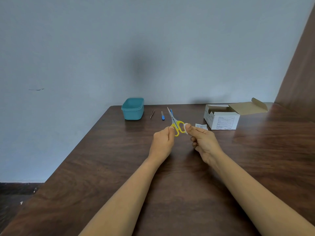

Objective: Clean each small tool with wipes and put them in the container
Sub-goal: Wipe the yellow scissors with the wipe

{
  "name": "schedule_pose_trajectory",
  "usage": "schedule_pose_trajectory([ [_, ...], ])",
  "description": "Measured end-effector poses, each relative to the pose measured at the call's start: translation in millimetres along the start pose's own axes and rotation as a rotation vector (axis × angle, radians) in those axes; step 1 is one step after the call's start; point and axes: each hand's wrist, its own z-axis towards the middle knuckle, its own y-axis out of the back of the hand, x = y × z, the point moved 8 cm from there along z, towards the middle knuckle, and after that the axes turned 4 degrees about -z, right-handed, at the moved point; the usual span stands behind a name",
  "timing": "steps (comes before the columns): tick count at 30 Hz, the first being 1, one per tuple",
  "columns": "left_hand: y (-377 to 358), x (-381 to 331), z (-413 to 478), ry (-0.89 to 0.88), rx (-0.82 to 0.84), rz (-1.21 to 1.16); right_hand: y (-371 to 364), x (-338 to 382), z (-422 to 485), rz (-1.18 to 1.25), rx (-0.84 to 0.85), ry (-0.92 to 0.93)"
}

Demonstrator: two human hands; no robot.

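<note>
My left hand (162, 141) grips the yellow handles of a pair of scissors (175, 123), blades pointing up and away. My right hand (202, 140) pinches a small white wipe (186, 127) against the right handle loop. Beyond the hands, tweezers (152, 114) and a blue-tipped small tool (163, 115) lie on the table. Another blue tool (171, 111) shows partly behind the scissor blades. A teal container (133, 109) stands open at the back left of the table.
An open white cardboard box (221, 119) of wipes sits at the back right, with a torn wipe packet (201, 126) beside it. The dark wooden table (119, 167) ends at the left in a slanted edge; a wall rises behind.
</note>
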Motion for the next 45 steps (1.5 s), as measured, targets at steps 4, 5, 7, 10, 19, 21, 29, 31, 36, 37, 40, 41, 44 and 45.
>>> schedule_pose_trajectory([
  [4,-4.5,4.1,-0.8,0.047,0.037,0.022,-1.6,2.4,2.4,-0.013,0.05,0.021],
  [5,-5.1,4.8,-1.2,0.066,0.04,0.024,-2.0,5.0,2.1,-0.036,0.054,0.051],
  [7,-2.7,4.9,-2.1,0.104,0.011,0.011,-4.0,12.5,-0.9,-0.087,0.065,0.126],
  [10,7.7,6.2,-3.1,0.165,-0.088,-0.029,-6.1,24.6,-4.8,-0.183,0.067,0.275],
  [19,2.7,8.2,-0.8,0.16,-0.032,-0.159,-20.0,39.2,-18.8,-0.792,0.008,0.66],
  [21,3.2,9.2,0.0,0.143,-0.029,-0.136,-23.3,36.2,-18.0,-0.859,0.033,0.661],
  [29,-2.5,10.8,3.4,0.123,0.016,-0.085,-22.9,40.0,-21.2,-0.866,0.065,0.677],
  [31,-1.4,12.3,3.3,0.141,0.008,-0.109,-22.7,41.9,-22.0,-0.86,0.068,0.685],
  [36,0.3,15.5,2.9,0.181,-0.003,-0.179,-10.4,46.7,-17.0,-0.752,0.02,0.67],
  [37,0.2,15.8,3.1,0.179,-0.002,-0.183,-6.2,47.7,-15.4,-0.692,0.001,0.65],
  [40,-0.8,13.1,2.0,0.156,0.005,-0.19,10.0,45.3,-6.7,-0.489,-0.049,0.539],
  [41,-1.6,11.2,1.5,0.142,0.016,-0.187,14.6,42.8,-3.6,-0.415,-0.054,0.488],
  [44,-4.8,6.9,0.9,0.103,0.061,-0.172,24.4,28.3,5.4,-0.213,-0.067,0.263],
  [45,-5.5,5.8,0.7,0.093,0.073,-0.169,26.1,23.1,7.9,-0.188,-0.068,0.194],
])
